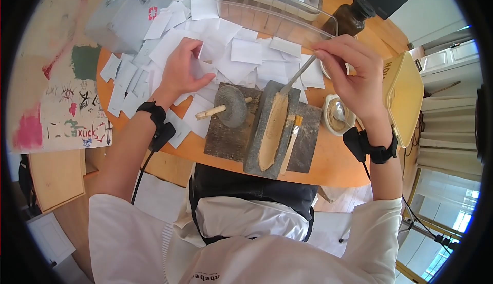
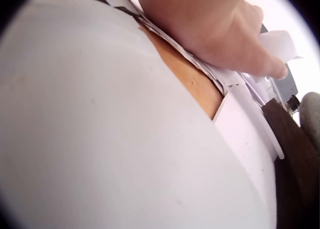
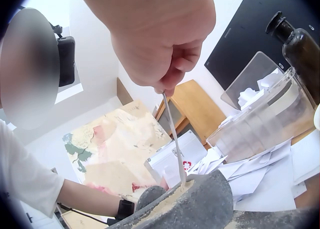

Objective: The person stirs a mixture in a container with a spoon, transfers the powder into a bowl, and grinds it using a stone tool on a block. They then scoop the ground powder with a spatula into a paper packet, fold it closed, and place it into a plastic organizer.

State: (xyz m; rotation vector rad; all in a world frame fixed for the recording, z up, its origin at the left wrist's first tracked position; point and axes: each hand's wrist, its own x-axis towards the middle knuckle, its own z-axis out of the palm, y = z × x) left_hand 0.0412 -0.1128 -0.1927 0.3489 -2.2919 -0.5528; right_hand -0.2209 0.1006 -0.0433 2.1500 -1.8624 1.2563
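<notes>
My right hand (image 1: 357, 71) pinches the top of a thin metal spatula (image 1: 300, 73) between thumb and fingertips. Its flattened lower end (image 3: 181, 169) dips into tan powder (image 1: 272, 130) at the far end of a grey stone grinding trough (image 1: 251, 153). Over the scattered papers, my left hand (image 1: 182, 68) has its fingers curled at a lifted, bent white paper (image 1: 207, 53), thumb pointing right. Left of the trough lies a stone grinding wheel (image 1: 230, 108) with a wooden handle (image 1: 210, 112). A flat brush (image 1: 291, 143) leans along the trough's right side.
Trough and wheel sit on a dark board (image 1: 221, 143). To the right stands a white bowl (image 1: 328, 122) with powder and a spoon. Behind are a clear plastic box (image 1: 277, 19), a brown glass bottle (image 1: 349, 19) and a grey metal case (image 1: 126, 17). A yellow box (image 1: 405, 96) stands far right.
</notes>
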